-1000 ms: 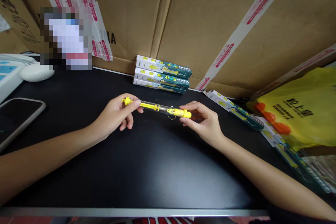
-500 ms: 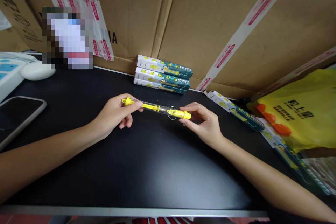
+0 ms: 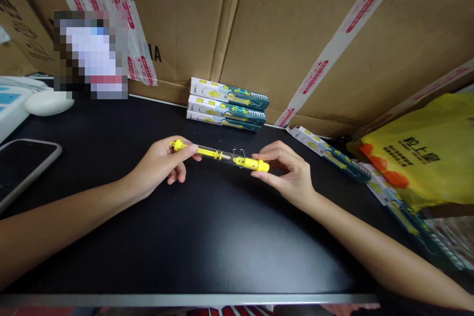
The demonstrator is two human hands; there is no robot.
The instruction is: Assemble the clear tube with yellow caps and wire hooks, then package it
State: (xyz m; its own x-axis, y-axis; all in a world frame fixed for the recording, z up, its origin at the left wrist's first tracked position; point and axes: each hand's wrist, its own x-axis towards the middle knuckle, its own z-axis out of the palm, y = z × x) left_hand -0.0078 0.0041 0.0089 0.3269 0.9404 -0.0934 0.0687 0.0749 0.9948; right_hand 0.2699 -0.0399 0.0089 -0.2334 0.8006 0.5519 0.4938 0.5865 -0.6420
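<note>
A clear tubular spring scale [image 3: 210,153] with yellow ends and yellow inner parts is held nearly level above the black table, its right end slightly lower. My left hand [image 3: 166,160] grips its left end, thumb on top and fingers curled behind. At the other end, the thumb and fingers of my right hand [image 3: 291,170] close on the yellow cap. Thin bent metal wire [image 3: 239,151] shows just behind and below the tube near that cap; whether it touches the scale, I cannot tell.
Printed spring scale boxes [image 3: 226,111] are stacked against the cardboard at the back. More boxes [image 3: 329,153] lie to the right, beside a yellow bag [image 3: 422,153]. On the left are a phone [image 3: 27,168] and a white rounded object [image 3: 50,102]. The table's front edge [image 3: 192,299] runs below.
The view has shifted slightly. Both hands keep their hold on the spring scale, which has turned a little about its length, and its right-hand yellow part shows more fully.
</note>
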